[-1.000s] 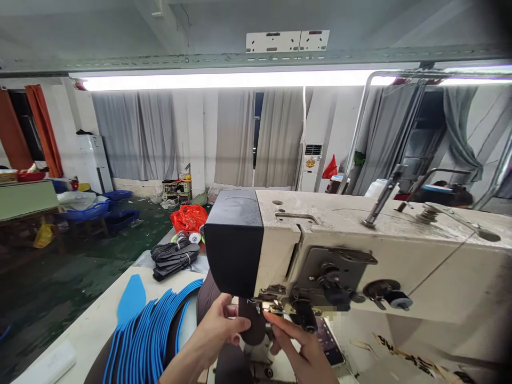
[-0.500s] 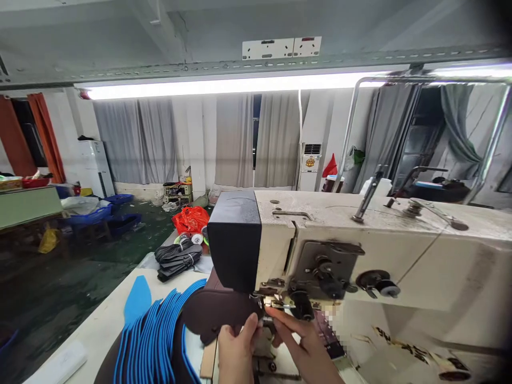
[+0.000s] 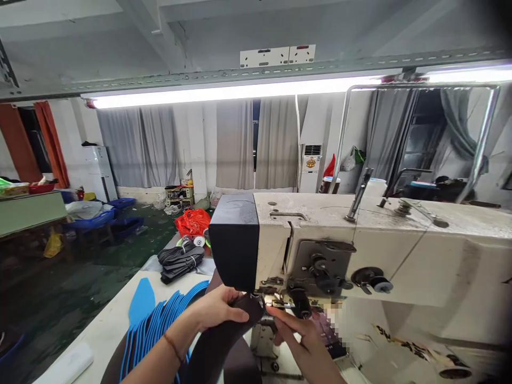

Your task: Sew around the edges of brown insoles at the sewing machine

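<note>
A dark fabric piece [image 3: 218, 341] runs from the needle area of a cream sewing machine [image 3: 384, 261] down toward the table's front. My left hand [image 3: 222, 309] grips this piece left of the needle, thumb on top and the other fingers partly hidden behind it. To the right of the needle, my right hand [image 3: 294, 330] has its index finger extended to the lit metal parts beside the fabric edge, its other fingers curled; whether it pinches the fabric is unclear. A fanned stack of blue-edged dark pieces [image 3: 150, 333] lies at the left, partly behind my left forearm.
A blue piece [image 3: 142, 300] lies beyond the stack. Bundled dark strips [image 3: 181, 260], a red bag [image 3: 192, 221] and thread spools are behind it. A white roll [image 3: 66, 365] sits at the table's left edge. A metal frame [image 3: 343, 138] rises behind the machine.
My left hand has moved left and up onto the fabric, which has turned and now hangs toward the front. My right hand has hardly moved. The view has tilted slightly upward.
</note>
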Demonstrator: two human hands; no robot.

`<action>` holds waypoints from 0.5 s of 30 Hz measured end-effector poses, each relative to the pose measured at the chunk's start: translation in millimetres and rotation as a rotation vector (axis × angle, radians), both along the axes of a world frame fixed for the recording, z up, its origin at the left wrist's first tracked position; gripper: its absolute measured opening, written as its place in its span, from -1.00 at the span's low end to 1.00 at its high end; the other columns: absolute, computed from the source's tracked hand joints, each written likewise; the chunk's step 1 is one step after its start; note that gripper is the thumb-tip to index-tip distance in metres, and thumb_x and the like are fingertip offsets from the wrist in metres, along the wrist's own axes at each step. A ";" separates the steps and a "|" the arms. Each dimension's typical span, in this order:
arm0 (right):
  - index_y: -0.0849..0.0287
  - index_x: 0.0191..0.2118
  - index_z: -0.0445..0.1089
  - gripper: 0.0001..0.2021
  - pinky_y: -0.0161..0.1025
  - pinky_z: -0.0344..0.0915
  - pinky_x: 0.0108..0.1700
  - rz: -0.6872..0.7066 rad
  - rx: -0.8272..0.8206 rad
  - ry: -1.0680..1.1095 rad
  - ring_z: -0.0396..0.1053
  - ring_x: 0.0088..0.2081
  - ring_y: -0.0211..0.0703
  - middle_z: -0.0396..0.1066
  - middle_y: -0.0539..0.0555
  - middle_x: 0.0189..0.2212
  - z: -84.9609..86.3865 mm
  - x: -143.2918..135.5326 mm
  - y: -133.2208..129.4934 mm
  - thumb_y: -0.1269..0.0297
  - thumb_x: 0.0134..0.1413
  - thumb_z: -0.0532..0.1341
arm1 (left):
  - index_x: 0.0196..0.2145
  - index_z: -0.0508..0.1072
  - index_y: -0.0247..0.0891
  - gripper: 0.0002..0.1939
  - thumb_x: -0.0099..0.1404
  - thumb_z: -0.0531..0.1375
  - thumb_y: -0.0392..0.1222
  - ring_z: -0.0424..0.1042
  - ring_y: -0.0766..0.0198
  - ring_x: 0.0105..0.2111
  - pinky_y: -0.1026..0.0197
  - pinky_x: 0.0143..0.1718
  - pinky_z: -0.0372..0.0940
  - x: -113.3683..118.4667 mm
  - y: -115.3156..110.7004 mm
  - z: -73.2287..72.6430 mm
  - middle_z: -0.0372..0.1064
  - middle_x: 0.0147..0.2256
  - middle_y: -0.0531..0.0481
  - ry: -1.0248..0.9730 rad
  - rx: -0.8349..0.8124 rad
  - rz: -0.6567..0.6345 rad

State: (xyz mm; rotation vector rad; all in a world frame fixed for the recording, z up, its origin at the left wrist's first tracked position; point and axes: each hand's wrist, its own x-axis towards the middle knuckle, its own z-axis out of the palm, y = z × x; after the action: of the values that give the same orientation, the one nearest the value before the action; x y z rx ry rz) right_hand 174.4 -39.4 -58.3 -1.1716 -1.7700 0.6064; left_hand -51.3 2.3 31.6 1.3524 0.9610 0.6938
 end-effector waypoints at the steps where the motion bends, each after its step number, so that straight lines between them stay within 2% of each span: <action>1: -0.01 0.06 0.46 -0.63 -0.26 0.42 -0.14 -0.008 0.000 -0.007 0.51 -0.49 -0.19 0.54 -0.05 -0.60 0.1 0.0 -0.2 0.08 0.30 0.03 | -0.48 0.55 -0.30 -0.83 -0.15 0.34 -0.32 0.44 0.20 -0.55 0.24 -0.49 0.29 2.5 -8.5 -5.3 0.50 -0.54 0.00 -0.033 -0.025 -0.010; 3: -0.03 0.06 0.46 -0.64 -0.26 0.41 -0.13 -0.016 0.002 -0.021 0.50 -0.48 -0.20 0.54 -0.06 -0.60 0.6 0.3 -0.9 0.08 0.30 0.03 | -0.34 0.52 -0.28 -0.75 -0.07 0.33 -0.28 0.47 0.22 -0.46 0.25 -0.39 0.32 9.4 -28.0 -18.8 0.52 -0.45 0.01 -0.145 -0.050 0.004; 5: -0.05 0.06 0.45 -0.65 -0.29 0.42 -0.17 -0.012 -0.003 -0.021 0.51 -0.48 -0.21 0.55 -0.06 -0.58 1.3 0.9 -1.9 0.09 0.30 0.03 | -0.18 0.47 -0.26 -0.62 -0.03 0.34 -0.24 0.48 0.19 -0.38 0.22 -0.29 0.34 16.3 -45.9 -33.9 0.53 -0.40 -0.01 -0.259 -0.041 0.071; 7: -0.06 0.06 0.45 -0.66 -0.32 0.44 -0.20 -0.006 -0.014 -0.017 0.52 -0.48 -0.20 0.57 -0.06 -0.55 3.0 1.4 -3.1 0.11 0.30 0.04 | -0.08 0.42 -0.23 -0.50 -0.02 0.36 -0.19 0.49 0.14 -0.32 0.18 -0.21 0.35 21.5 -59.1 -49.1 0.54 -0.36 -0.02 -0.283 -0.019 0.151; 11: -0.03 0.05 0.48 -0.65 -0.32 0.47 -0.24 -0.031 -0.001 -0.037 0.54 -0.47 -0.16 0.58 -0.02 -0.56 10.2 0.0 -6.5 0.10 0.29 0.05 | -0.04 0.40 -0.17 -0.46 -0.01 0.37 -0.09 0.47 0.11 -0.19 0.18 -0.14 0.35 26.2 -71.2 -73.6 0.51 -0.11 -0.06 -0.284 0.017 0.206; 15: -0.02 0.05 0.48 -0.65 -0.32 0.49 -0.28 -0.062 0.021 -0.059 0.53 -0.52 -0.19 0.59 -0.02 -0.53 16.2 -2.5 -9.0 0.08 0.28 0.07 | 0.01 0.37 -0.18 -0.44 0.05 0.34 -0.06 0.46 0.06 -0.09 0.14 -0.09 0.35 27.7 -74.1 -83.7 0.38 0.09 -0.13 -0.335 0.112 0.169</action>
State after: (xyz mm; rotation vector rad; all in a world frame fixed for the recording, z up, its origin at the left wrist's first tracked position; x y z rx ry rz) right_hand 171.9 -48.5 -42.0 -1.2359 -1.7786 0.5204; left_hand -23.6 -71.8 -52.1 1.2103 0.7795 1.0789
